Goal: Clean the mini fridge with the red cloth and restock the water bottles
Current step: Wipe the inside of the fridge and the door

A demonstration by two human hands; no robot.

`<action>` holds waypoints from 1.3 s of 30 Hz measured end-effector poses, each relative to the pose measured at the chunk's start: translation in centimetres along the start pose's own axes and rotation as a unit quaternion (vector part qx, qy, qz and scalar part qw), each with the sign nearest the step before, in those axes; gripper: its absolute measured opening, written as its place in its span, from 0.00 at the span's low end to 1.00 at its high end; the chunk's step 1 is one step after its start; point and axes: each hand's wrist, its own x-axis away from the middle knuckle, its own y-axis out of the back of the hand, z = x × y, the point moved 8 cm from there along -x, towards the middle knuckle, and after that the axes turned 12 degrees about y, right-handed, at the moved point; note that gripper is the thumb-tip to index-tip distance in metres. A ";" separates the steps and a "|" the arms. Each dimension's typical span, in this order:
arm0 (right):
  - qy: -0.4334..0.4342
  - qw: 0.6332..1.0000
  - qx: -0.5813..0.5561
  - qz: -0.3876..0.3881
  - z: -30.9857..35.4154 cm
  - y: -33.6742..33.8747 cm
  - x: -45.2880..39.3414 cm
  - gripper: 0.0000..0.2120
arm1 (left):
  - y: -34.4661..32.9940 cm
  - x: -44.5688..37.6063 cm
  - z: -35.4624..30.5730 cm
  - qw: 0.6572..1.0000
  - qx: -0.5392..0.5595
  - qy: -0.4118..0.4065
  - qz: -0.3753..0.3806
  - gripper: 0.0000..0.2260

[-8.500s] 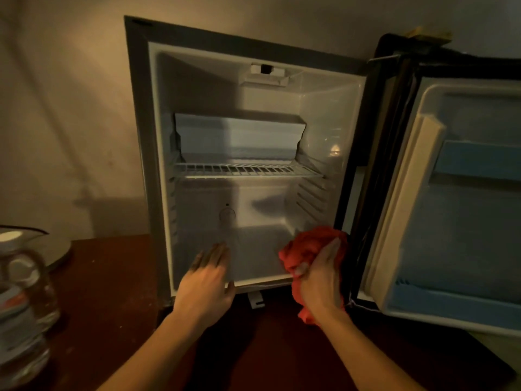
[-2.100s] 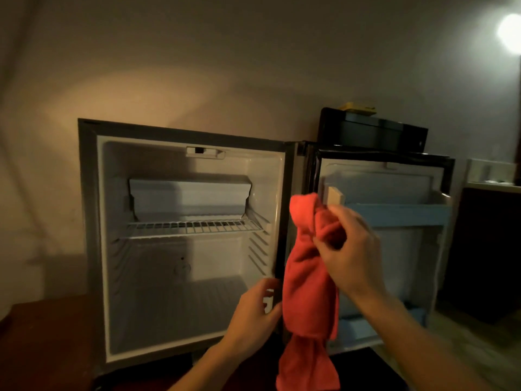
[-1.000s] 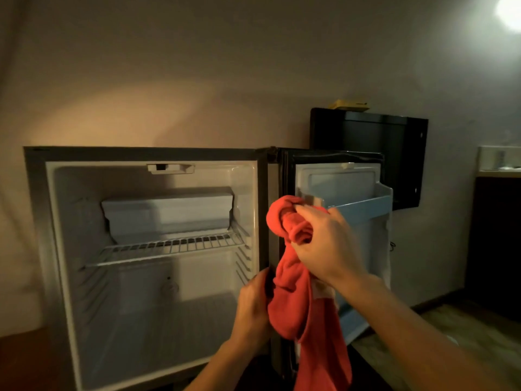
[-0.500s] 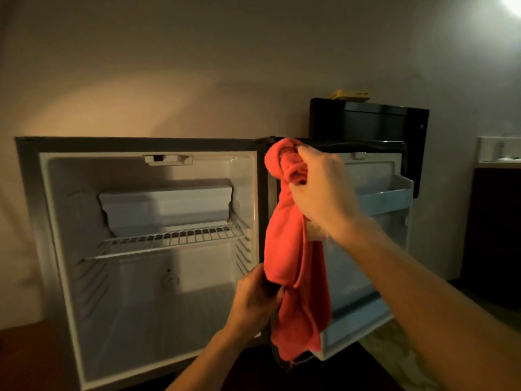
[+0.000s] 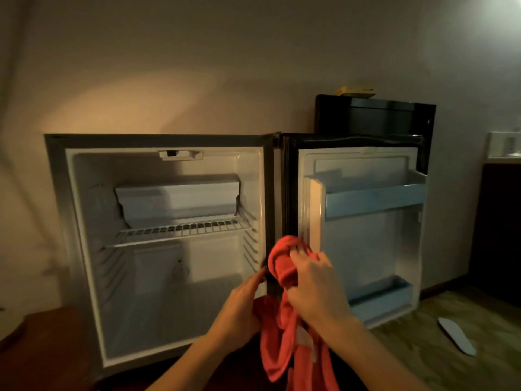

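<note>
- Right hand point(image 5: 315, 289), grip closed round the bunched upper part of the red cloth point(image 5: 284, 323), fingers curled over the top of the wad.
- Cloth bunch held against the hinge-side edge of the mini fridge point(image 5: 158, 249), between the cabinet opening and the open door point(image 5: 363, 238).
- Rest of the cloth hanging down from that grip, loose folds reaching the bottom of the view.
- Left hand point(image 5: 242, 303) just left of the cloth, fingers curled on its lower hanging part, grip closed on the fabric beside the fridge's front edge.
- Both hands close together, cloth between them, right above left.
- Fridge cabinet open: wire shelf point(image 5: 180, 231) across the middle, small white compartment point(image 5: 177, 200) above it at the back.
- Door swung wide to the right, with an upper door shelf point(image 5: 375, 198) and a lower door shelf point(image 5: 380, 296), both pale blue.
- Fridge standing on a dark wooden bench point(image 5: 50, 348).
- Black box point(image 5: 375, 115) behind the door against the wall.
</note>
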 end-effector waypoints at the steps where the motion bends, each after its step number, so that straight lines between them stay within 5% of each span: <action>1: -0.008 1.000 -0.004 0.022 -0.2 -1.2 1.0 0.27 | 0.3 0.3 0.4 1.000 -0.016 0.009 0.006 0.36; 7: -0.014 0.997 -0.021 0.069 -0.9 -5.0 4.6 0.30 | 2.2 0.6 -2.2 0.995 -0.081 0.026 0.058 0.37; 13: 0.025 0.993 -0.053 -0.101 -1.7 -0.2 3.4 0.23 | 3.8 -1.8 -12.1 0.986 -0.124 -0.084 0.070 0.38; 20: 0.042 0.999 0.008 0.000 -1.9 -2.3 3.0 0.33 | 3.8 -6.8 -19.1 0.957 -0.243 -0.156 -0.040 0.34; 28: 0.040 0.990 -0.025 0.135 -2.1 -6.6 6.7 0.37 | 2.3 -9.4 -20.8 0.909 -0.374 -0.181 -0.037 0.29; 35: 0.057 0.997 -0.003 0.061 -2.2 -5.9 6.0 0.39 | 2.4 -8.8 -20.9 0.914 -0.344 -0.206 -0.068 0.24; 39: 0.040 0.995 0.029 0.084 -2.2 -8.9 6.5 0.49 | 2.8 -8.6 -20.6 0.916 -0.340 -0.203 -0.059 0.23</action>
